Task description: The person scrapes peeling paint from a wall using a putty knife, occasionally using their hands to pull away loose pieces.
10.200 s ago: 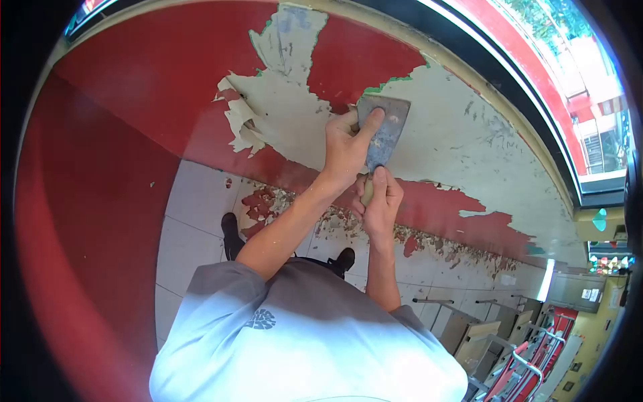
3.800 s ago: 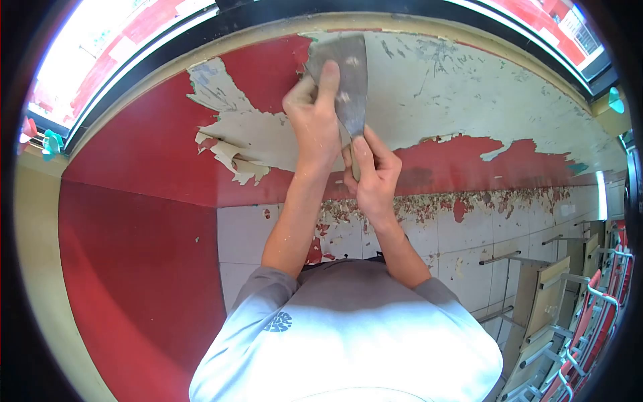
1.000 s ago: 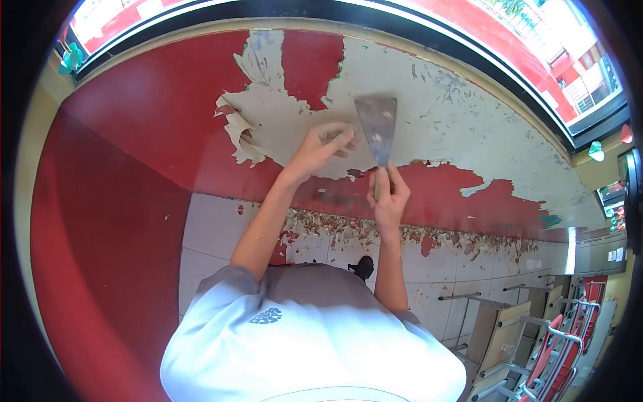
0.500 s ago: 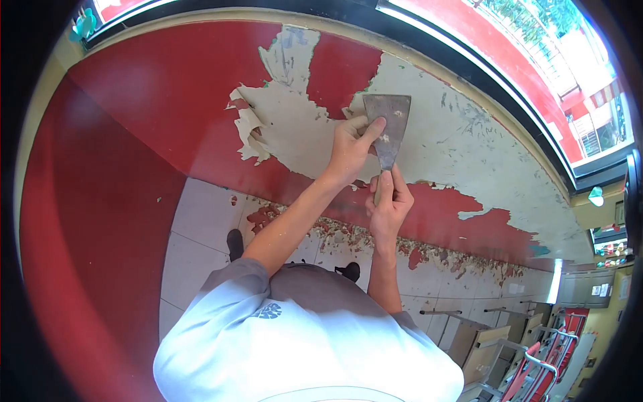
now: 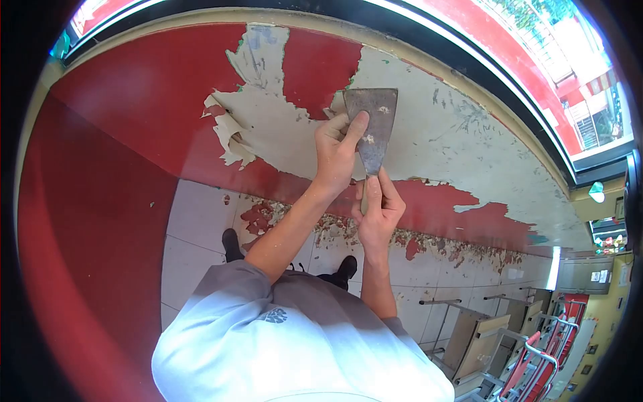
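Gripping the scraper (image 5: 370, 127) handle, right hand (image 5: 377, 213) drives while left hand (image 5: 337, 153) presses the blade; centre stripped, red paint (image 5: 127, 100) remains upper left.

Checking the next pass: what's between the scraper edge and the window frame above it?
In the head view, only bare scraped wall between scraper and frame.
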Tool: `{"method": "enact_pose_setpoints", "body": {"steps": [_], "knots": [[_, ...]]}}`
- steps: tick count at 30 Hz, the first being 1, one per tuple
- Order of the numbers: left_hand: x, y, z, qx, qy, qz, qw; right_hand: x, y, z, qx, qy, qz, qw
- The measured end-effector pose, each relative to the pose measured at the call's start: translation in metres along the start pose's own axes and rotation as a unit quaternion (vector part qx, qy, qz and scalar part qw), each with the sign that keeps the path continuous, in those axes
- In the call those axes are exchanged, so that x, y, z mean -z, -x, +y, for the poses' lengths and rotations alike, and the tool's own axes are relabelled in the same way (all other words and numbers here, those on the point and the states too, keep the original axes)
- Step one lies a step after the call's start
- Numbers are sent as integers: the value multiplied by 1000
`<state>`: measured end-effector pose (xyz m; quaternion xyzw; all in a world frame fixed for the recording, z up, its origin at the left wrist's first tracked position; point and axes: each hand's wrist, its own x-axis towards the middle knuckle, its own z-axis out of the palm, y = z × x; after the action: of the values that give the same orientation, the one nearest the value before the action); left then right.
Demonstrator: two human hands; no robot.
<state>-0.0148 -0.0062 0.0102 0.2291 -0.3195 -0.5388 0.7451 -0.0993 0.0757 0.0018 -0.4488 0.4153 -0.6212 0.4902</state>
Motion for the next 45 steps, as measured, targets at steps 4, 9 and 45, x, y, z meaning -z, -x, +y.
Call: {"method": "enact_pose_setpoints", "body": {"steps": [4, 9, 45], "knots": [[1, -2, -7, 0, 12, 13, 1000, 4, -6, 13, 15, 6, -3, 1000], [-3, -1, -2, 13, 5, 18, 1000, 9, -10, 11, 26, 51, -4, 998], [-17, -16, 36, -6, -41, 30, 999, -17, -20, -13, 39, 0, -17, 999]]}}
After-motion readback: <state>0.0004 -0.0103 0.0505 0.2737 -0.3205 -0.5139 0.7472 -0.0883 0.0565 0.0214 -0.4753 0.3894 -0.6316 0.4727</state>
